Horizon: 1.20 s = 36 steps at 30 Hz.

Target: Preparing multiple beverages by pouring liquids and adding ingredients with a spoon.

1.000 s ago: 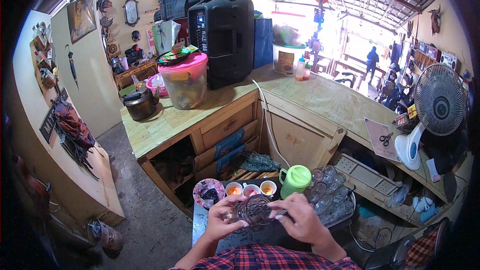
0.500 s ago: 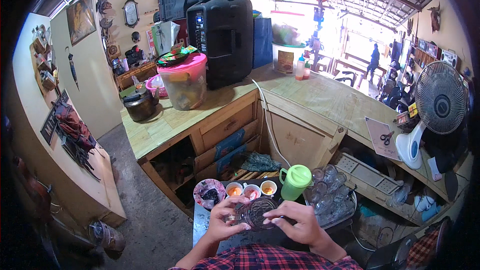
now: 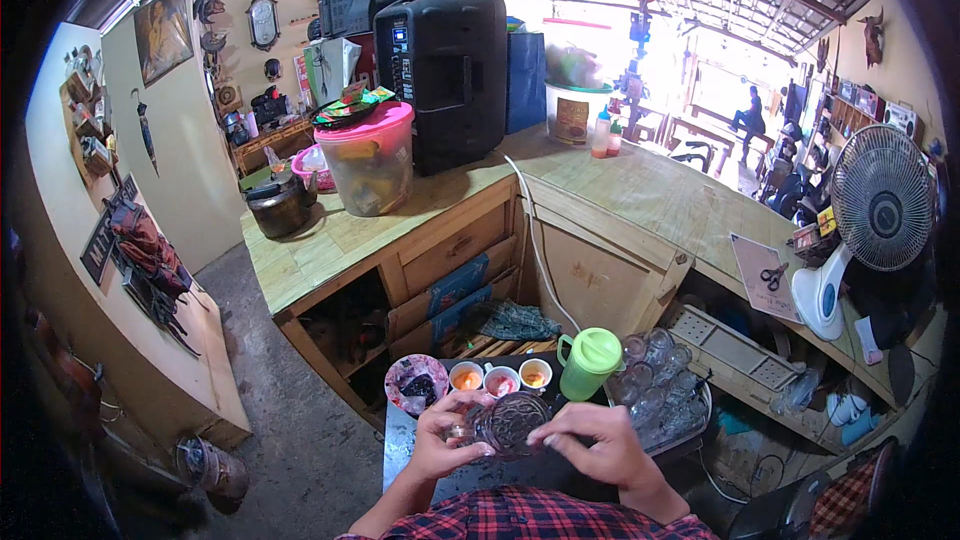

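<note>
- A glass vessel (image 3: 510,424) with dark streaks is hanging in midair over the near counter (image 3: 398,455), its round end facing up.
- The left hand (image 3: 447,440) is keeping its grip around the vessel's left side.
- The right hand (image 3: 597,443) is bunching its fingertips at the vessel's right edge; whether this grip is holding anything, I cannot tell.
- Just beyond, three white cups (image 3: 504,371) are standing in a row, a blotched pink bowl (image 3: 400,375) sitting left of them.
- Right of the cups, a lime-green lidded pitcher (image 3: 592,365) is standing beside clear glasses (image 3: 660,390) that are crowding a tray (image 3: 711,410).
- Farther off, a black loudspeaker (image 3: 440,80) is standing on the wooden counter (image 3: 640,185).
</note>
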{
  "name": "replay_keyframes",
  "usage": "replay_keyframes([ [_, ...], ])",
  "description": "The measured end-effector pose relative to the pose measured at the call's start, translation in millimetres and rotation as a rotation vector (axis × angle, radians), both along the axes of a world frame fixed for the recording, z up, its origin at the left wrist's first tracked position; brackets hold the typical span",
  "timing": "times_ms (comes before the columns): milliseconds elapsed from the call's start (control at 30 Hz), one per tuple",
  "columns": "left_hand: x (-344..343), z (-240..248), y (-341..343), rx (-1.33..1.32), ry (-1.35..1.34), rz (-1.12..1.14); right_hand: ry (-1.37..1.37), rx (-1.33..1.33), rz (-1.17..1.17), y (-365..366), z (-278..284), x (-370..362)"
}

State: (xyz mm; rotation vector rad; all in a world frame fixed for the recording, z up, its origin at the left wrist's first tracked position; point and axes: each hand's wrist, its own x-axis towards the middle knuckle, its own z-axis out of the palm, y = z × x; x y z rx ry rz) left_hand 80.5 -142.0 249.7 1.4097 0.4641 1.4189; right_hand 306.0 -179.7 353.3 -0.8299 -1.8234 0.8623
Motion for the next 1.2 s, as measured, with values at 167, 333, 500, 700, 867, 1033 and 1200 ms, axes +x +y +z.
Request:
replay_keyframes([
  [167, -1.7, 0.5, -1.5, 0.021, 0.052, -0.008, 0.282, -0.143, 0.089, -6.4, 0.4, 10.3],
  [333, 0.7, 1.5, 2.8, 0.108, 0.028, -0.008, -0.023, -0.103, 0.182, 0.0, -1.8, -5.5],
  [500, 0.0, 2.5, 0.3, 0.044, -0.041, -0.016, 0.232, -0.073, 0.046, -1.6, 2.3, 0.6],
  [700, -3.7, -0.1, 3.3, 0.032, -0.106, -0.017, 0.031, 0.380, -0.217, 3.8, 5.7, 11.1],
  [867, 4.2, 11.8, 9.2, 0.073, -0.125, -0.021, -0.151, 0.317, -0.071, 11.9, -8.3, -4.1],
  [1033, -0.1, 11.5, 10.2, 0.126, -0.085, -0.036, -0.079, 0.291, -0.086, 4.5, 4.2, 6.7],
  [1200, -1.1, 12.4, 10.3, 0.138, -0.037, -0.038, -0.095, 0.316, -0.063, 7.0, -1.4, 4.8],
])
